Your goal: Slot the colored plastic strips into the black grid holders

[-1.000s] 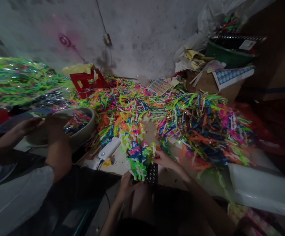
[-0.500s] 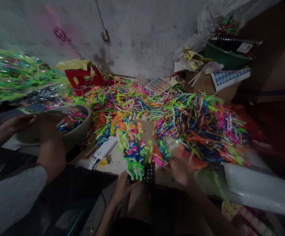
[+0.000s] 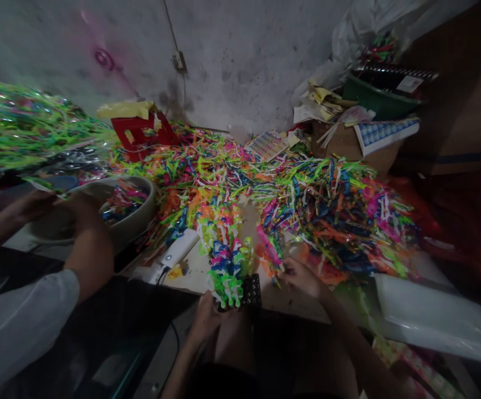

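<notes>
My left hand [image 3: 206,317] grips the near left corner of a black tray with rows of round holes [image 3: 252,290]. Small plastic figures stand in its left part, with bright green ones [image 3: 227,287] at the front and blue, pink, orange and yellow ones behind. To the right of the tray, my right hand [image 3: 305,279] is at the table with its fingers drawn together. Its fingertips touch the near end of a loose row of pink, orange and green plastic pieces [image 3: 270,249]; what they pinch is too dim to make out.
A large heap of colourful plastic pieces [image 3: 323,194] covers the table. At left, a co-worker's hands [image 3: 80,213] are over a pale basin [image 3: 147,208]. A white power bank [image 3: 180,247] with a cable lies nearby. A white plastic bag [image 3: 431,310] lies at right.
My right hand has shifted slightly up at the edge of the loose pieces, and a pink piece now lies by its fingertips. My left hand stays at the tray.
</notes>
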### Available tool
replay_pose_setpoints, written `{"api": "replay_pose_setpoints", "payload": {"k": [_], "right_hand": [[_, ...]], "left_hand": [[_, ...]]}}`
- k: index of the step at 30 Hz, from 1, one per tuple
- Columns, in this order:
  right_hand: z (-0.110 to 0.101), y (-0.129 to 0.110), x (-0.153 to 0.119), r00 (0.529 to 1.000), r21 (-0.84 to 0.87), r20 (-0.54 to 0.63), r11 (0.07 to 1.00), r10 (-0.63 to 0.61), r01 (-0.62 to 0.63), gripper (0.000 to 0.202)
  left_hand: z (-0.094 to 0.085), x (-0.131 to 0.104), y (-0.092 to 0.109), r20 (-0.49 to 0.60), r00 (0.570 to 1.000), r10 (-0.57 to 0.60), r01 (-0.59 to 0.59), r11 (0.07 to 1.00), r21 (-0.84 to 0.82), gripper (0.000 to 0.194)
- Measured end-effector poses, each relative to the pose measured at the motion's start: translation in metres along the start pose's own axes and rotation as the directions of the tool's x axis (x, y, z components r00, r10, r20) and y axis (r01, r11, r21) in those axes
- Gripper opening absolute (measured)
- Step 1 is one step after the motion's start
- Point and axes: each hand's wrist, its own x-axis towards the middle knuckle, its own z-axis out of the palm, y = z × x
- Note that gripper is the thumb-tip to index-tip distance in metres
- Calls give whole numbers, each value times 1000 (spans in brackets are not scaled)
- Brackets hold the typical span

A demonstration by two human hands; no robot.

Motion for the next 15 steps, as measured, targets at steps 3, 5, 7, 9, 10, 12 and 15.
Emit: {"api": "replay_pose_setpoints", "payload": {"k": [3, 5, 7, 9, 10, 12, 15], "right_hand": [[16, -4, 3, 997, 263, 43, 962, 71, -79, 37], [29, -6, 5, 998, 347, 14, 936, 55, -57, 39], [42, -7, 6, 999, 370, -24, 929, 36, -25, 40], [54, -5, 7, 997, 354, -71, 935, 30, -3, 40], [59, -3, 7, 995, 343, -96, 939, 32, 3, 39], [67, 0, 8, 991, 343, -125, 939, 40, 5, 37], [78, 7, 10, 995, 379, -96, 925, 35, 4, 34]], "left_hand": [[1, 0, 1, -8, 1000, -16, 16, 1000, 16, 47], [0, 0, 1, -22, 1000, -21, 21, 999, 24, 46], [0, 0, 1, -18, 1000, -15, 15, 1000, 23, 44], [0, 0, 0, -4, 1000, -5, 5, 1000, 17, 43], [-1, 0, -1, -2, 1000, 1, -1, 1000, 12, 43], [0, 0, -1, -2, 1000, 13, -13, 1000, 2, 44], [1, 0, -2, 4, 1000, 16, -16, 1000, -5, 47]]}}
